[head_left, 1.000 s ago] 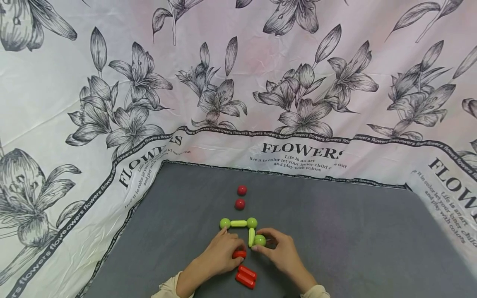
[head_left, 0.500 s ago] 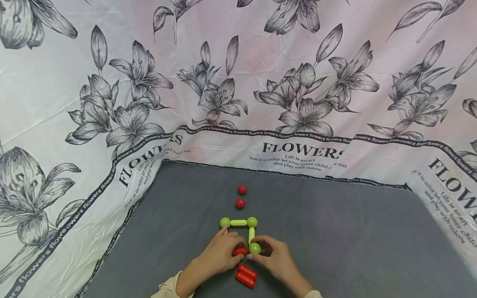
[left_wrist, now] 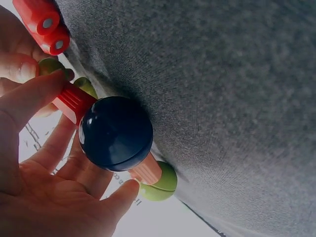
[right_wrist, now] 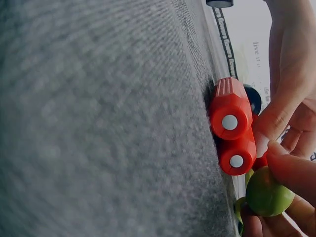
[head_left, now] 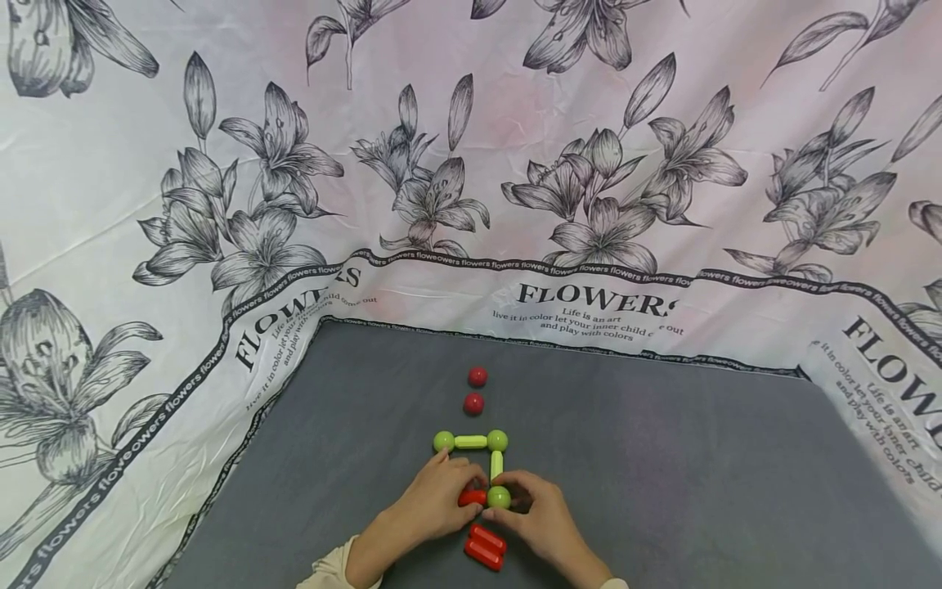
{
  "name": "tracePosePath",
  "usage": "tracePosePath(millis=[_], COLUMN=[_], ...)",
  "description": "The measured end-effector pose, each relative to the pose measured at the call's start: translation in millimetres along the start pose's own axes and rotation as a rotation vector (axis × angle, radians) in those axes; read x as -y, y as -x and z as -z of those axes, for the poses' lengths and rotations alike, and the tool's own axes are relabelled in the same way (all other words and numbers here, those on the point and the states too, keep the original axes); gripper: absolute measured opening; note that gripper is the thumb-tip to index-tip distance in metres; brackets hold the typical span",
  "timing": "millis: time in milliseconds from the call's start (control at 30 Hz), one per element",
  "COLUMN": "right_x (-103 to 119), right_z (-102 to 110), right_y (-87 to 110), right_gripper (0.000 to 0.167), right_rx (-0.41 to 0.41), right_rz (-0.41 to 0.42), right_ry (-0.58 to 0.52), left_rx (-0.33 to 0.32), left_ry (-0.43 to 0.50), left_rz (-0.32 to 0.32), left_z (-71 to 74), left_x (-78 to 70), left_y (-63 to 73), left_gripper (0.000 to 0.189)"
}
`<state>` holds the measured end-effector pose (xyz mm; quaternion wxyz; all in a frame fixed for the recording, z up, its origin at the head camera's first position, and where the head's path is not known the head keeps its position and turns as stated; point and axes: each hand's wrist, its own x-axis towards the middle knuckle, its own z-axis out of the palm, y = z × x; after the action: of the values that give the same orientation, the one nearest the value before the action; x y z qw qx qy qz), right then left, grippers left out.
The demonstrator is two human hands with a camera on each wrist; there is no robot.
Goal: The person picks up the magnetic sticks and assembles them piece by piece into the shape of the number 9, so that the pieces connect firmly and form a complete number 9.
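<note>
I see a glossy, round green ball (head_left: 499,497) with a smooth apple-coloured skin, pinched between the thumb and fingers of the right hand (head_left: 540,511). Beside it, on the left hand's side, is a short red stick (left_wrist: 75,102), ridged along its length; the left hand (head_left: 441,495) grips it between thumb and finger, the thumb lying over the end that faces the green ball. That thumb hides the join from me, so I cannot tell whether stick and ball touch.

At the stick's other end, under the left palm, I have a shiny dark blue ball (left_wrist: 116,133) with a seam round it. From there a pale orange stick (left_wrist: 147,169) runs past the left hand's extended fingertips to a far green ball (head_left: 444,442). Beyond the fingers of both hands, a yellow-green crosswise stick (head_left: 471,442) links that one to a corner green ball (head_left: 497,441), and an upright yellow-green stick (head_left: 496,466) leads back towards the right fingertips.

Nearer the wearer than the fingertips, two spare red sticks (head_left: 486,546) lie side by side, pale discs on their ends. Farther out, past all the fingers, two red balls (head_left: 474,403) sit on the grey tabletop (head_left: 699,474).
</note>
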<state>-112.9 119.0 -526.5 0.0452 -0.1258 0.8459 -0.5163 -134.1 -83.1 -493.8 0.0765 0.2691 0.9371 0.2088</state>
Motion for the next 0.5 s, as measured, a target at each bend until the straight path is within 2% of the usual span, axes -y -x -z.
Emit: tracePosePath(millis=[500], right_x=[-1.2], right_z=[-1.2], right_y=[1.4], right_gripper=[0.037], right_rx=[0.006], right_rz=[0.021], right_ry=[0.064], left_rx=[0.000], left_ry=[-0.019], left_rz=[-0.015], left_z=[-1.7], left_x=[0.2], left_y=[2.0], left_gripper=[0.020])
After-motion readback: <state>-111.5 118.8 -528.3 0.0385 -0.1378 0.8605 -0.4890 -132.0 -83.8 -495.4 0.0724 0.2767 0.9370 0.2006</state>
